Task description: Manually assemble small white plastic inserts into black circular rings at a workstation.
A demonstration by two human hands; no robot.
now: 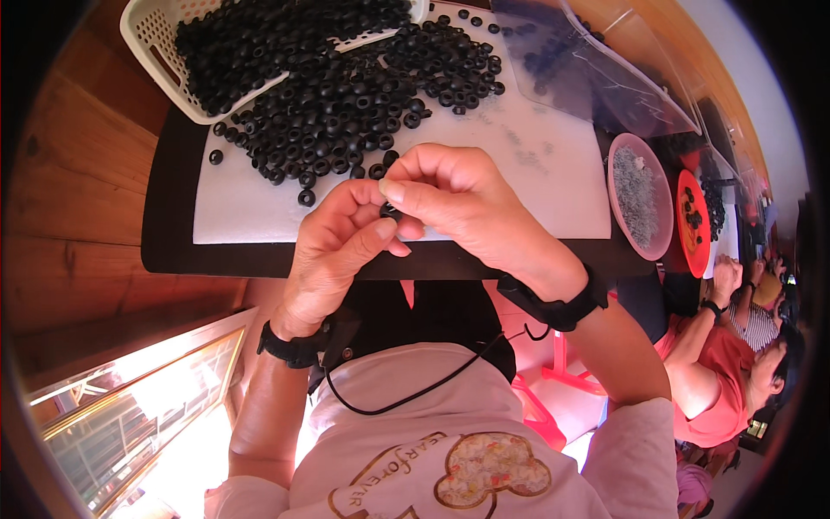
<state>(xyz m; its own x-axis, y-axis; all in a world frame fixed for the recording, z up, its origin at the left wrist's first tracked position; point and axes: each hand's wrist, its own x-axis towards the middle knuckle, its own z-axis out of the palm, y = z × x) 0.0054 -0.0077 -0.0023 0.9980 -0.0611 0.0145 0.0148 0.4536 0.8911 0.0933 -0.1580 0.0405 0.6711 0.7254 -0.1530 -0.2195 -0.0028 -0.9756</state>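
Note:
Both of my hands meet over the near edge of the table. The thumb and fingers of my left hand (335,235) are closed round a small black ring-shaped part (391,211). My right hand (462,195) pinches with thumb and forefinger right at the top of that part; whether it grips the ring itself or something tiny is hidden by the fingertips. Just beyond my hands lies a large heap of similar black rings (333,117), spread over a white sheet (553,186). A few single rings lie loose at the heap's near side.
A white perforated basket (154,54) full of black rings lies at the far left. Clear plastic bins (635,91) stand far right. Along the right edge are a pink bowl (664,208) of small greyish pieces and a red bowl (702,242) with black rings. Other people sit further right.

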